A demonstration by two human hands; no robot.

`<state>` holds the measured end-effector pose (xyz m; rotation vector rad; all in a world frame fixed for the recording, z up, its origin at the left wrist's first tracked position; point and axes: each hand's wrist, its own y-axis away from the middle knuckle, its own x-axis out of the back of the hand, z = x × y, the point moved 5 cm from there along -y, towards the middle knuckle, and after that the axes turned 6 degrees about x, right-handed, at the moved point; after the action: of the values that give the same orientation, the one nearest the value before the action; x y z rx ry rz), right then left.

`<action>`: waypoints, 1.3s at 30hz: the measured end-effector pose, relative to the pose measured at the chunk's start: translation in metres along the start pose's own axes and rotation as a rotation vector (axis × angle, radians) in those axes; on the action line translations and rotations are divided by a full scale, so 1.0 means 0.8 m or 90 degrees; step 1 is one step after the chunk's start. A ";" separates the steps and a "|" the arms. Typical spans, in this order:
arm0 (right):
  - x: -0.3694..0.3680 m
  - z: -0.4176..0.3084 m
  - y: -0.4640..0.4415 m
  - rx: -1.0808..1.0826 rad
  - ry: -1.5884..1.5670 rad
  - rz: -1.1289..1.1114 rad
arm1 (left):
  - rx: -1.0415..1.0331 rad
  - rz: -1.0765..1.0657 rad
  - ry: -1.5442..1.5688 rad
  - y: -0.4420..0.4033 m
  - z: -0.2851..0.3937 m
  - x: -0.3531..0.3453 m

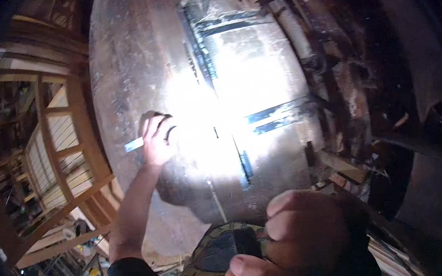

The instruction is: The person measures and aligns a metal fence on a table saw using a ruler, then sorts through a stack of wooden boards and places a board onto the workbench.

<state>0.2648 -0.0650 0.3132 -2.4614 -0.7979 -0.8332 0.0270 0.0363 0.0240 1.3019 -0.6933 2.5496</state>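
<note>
A big wooden slab (pixel 122 73) fills the middle of the view, with dark straight lines (pixel 198 46) and bands marked on it. My left hand (pixel 158 137) rests on the slab with its fingers curled over a flat metal strip (pixel 133 145), whose end sticks out to the left. Glare hides whatever lies to the right of those fingers. Close to the camera, in front of my body, my right hand (pixel 296 230) is closed, its thumb pressed in. A dark shape (pixel 247 242) is beside it, but what the fingers hold is hidden.
Rough, broken wood (pixel 324 62) runs along the slab's right edge. A wooden lattice frame (pixel 48 125) stands at left. Tools and clutter (pixel 70 269) lie at lower left, and wood strips (pixel 394 259) at lower right. A strong light whitens the slab's centre.
</note>
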 end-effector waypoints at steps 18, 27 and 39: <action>-0.005 0.016 0.006 0.157 -0.115 0.218 | 0.018 -0.005 0.031 -0.003 -0.006 -0.002; 0.003 0.022 -0.009 0.119 -0.115 0.142 | 0.028 -0.014 0.039 -0.004 -0.004 0.001; -0.006 0.059 0.015 0.151 -0.108 0.172 | 0.030 -0.018 0.041 -0.003 -0.005 0.000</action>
<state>0.2887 -0.0503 0.2730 -2.3772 -0.5650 -0.4115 0.0254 0.0405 0.0225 1.2293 -0.6008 2.5868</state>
